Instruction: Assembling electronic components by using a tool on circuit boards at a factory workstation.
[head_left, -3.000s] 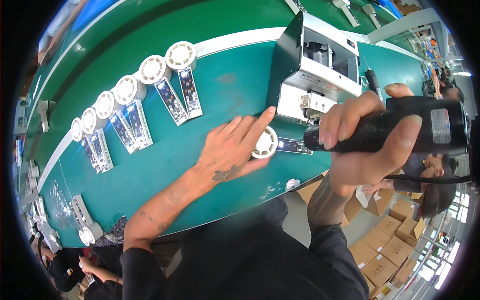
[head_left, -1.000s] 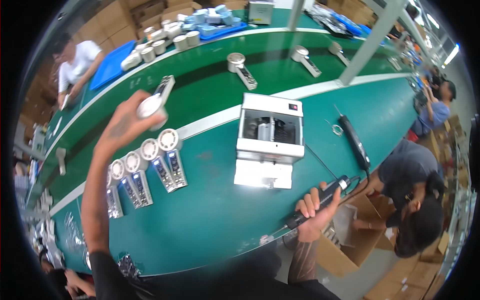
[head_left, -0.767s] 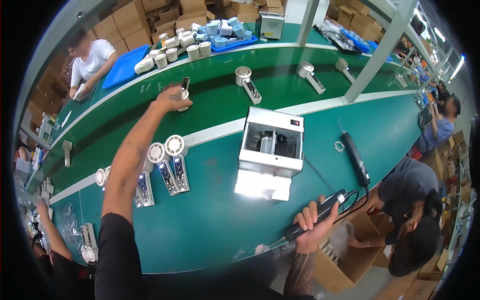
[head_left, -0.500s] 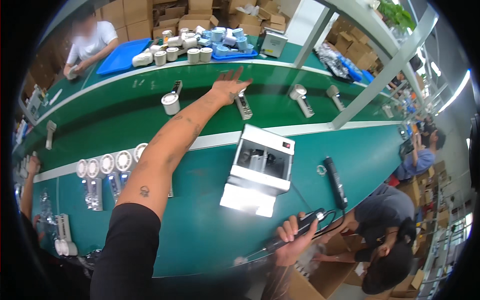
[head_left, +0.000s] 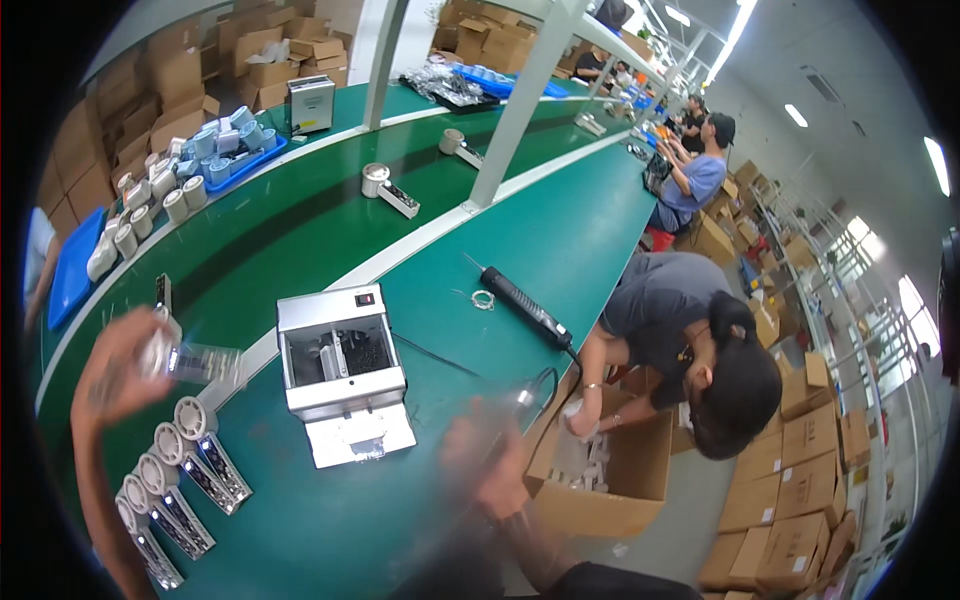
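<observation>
My left hand (head_left: 118,372), smeared by motion, is closed around a handheld fan body (head_left: 205,366) above the conveyor's near edge. The fan's handle points right; its details are blurred. My right hand (head_left: 490,465), also blurred, grips a dark electric screwdriver (head_left: 522,402) over the bench's near edge. Between my hands stands a silver screw feeder box (head_left: 340,372) with an open top. At lower left, several white fan bodies (head_left: 200,455) lie in a row, round heads away from me and handle electronics exposed. A second black electric screwdriver (head_left: 525,308) lies beside a small pale ring (head_left: 482,300).
More fan bodies (head_left: 390,190) lie on the green conveyor (head_left: 300,215). Beyond it are a blue tray (head_left: 75,270) and piled white and blue parts (head_left: 215,150). A metal post (head_left: 520,110) rises at the bench. Close on the right, a co-worker (head_left: 690,320) bends over a carton (head_left: 610,510).
My left hand has come back from over the conveyor with a fan body in it. The view has swung right. My right hand still holds the screwdriver.
</observation>
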